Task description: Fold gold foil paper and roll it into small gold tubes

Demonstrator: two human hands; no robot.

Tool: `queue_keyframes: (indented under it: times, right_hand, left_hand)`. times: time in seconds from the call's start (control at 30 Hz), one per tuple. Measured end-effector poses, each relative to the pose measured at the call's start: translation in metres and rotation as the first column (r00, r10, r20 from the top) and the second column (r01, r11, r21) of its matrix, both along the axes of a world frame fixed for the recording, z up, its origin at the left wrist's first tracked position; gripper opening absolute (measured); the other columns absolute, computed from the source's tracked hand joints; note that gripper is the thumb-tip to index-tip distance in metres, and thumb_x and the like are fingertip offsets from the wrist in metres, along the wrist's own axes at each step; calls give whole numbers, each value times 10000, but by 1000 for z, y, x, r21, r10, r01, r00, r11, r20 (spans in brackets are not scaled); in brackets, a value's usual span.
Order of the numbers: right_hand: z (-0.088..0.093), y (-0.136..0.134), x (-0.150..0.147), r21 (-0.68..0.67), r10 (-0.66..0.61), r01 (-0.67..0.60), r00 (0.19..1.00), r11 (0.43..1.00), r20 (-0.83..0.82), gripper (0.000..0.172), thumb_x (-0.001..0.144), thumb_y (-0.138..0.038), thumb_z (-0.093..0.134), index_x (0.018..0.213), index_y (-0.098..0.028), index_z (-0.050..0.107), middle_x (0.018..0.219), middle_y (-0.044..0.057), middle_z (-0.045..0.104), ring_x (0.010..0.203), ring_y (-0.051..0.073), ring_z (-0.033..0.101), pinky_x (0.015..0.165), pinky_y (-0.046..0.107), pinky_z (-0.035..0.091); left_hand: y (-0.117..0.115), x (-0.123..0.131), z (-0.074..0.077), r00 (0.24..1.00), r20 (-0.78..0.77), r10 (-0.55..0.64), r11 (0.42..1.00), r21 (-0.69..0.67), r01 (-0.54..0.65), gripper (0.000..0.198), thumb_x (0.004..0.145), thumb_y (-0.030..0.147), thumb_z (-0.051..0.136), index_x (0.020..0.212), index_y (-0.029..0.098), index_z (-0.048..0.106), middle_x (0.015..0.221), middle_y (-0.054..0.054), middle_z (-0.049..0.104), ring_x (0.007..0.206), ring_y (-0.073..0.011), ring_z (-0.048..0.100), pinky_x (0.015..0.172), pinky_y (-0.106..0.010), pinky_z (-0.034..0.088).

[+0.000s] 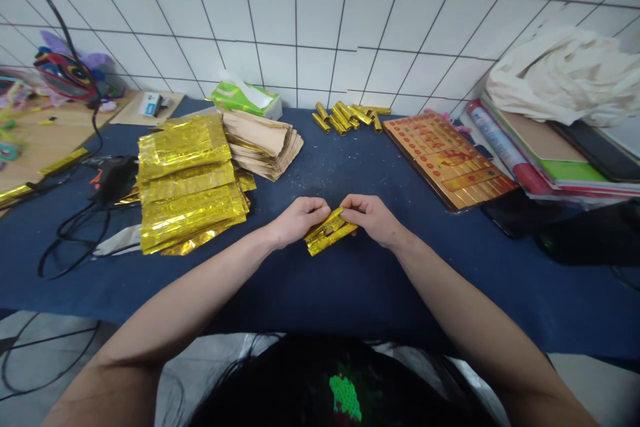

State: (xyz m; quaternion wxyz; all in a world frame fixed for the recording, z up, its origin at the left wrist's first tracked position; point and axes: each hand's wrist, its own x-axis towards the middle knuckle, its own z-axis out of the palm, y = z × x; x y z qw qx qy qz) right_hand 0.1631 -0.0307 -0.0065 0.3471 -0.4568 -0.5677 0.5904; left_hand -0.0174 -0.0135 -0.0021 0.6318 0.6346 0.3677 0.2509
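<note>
At the centre of the frame, my left hand [296,219] and right hand [371,217] both close their grip on a folded gold foil sheet [327,232], just above the blue bench [350,280]. A gold foil stack [187,180] lies centre left.

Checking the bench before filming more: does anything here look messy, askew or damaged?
Nothing looks damaged. The gold foil stack is fanned unevenly rather than squared, and the black cables trail over the blue table's left edge. Both hands pinch one folded gold foil piece.
</note>
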Motion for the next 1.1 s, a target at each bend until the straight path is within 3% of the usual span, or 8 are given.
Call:
queue_keyframes:
  times: [0.2,0.33,0.47,0.57,0.77,0.93,1.1]
  right_hand:
    - [-3,1,1,5,17,-17,998,1000,61,177,733,-310,584,656,-154,552,518,-50,495,423,51,430,395,182,357]
    - [-3,2,1,5,18,-18,999,1000,42,219,733,-352,609,673,-150,553,539,-42,510,441,55,444,401,185,368]
    - [-1,3,3,63,-115,118,992,991,-42,223,720,-365,637,756,-160,558,595,-35,543,478,69,485,416,193,400]
    - [4,4,5,141,-187,194,980,971,-65,235,697,-360,665,774,-164,562,576,-38,546,473,74,495,435,206,416]
    - [9,1,7,203,-114,99,991,974,64,218,683,-347,678,753,-163,583,594,-31,556,494,77,506,487,225,433]
    - [6,-2,6,284,-129,106,990,953,64,240,693,-341,679,842,-175,591,679,-24,566,544,82,517,522,233,448]
    - [5,-4,4,302,-120,63,977,951,176,175,720,-316,660,791,-172,589,663,-27,566,557,84,519,554,242,439]
  left_hand:
    - [-3,4,3,999,-44,8,998,62,-5,231,677,310,645,756,138,512,617,32,550,539,-74,501,509,-199,384]
    - [0,3,4,1000,0,29,999,-16,-29,184,681,274,639,733,123,549,617,23,574,542,-70,516,536,-203,399]
    - [2,1,2,990,80,113,985,-136,-102,215,663,291,666,733,122,552,623,12,600,540,-73,529,537,-203,406]
    - [3,1,0,978,80,195,973,-143,-183,228,655,306,672,724,128,548,583,32,564,485,-55,481,476,-183,362]
    - [3,3,-1,975,13,224,974,-43,-223,226,653,313,664,714,127,551,577,41,536,484,-53,451,476,-186,351]
    - [3,4,-3,967,-46,250,961,136,-242,189,677,294,639,713,137,540,602,35,546,520,-66,469,498,-192,366]
    - [2,3,-7,961,-28,274,943,202,-263,205,700,314,633,738,141,530,610,29,552,533,-73,478,508,-196,369]
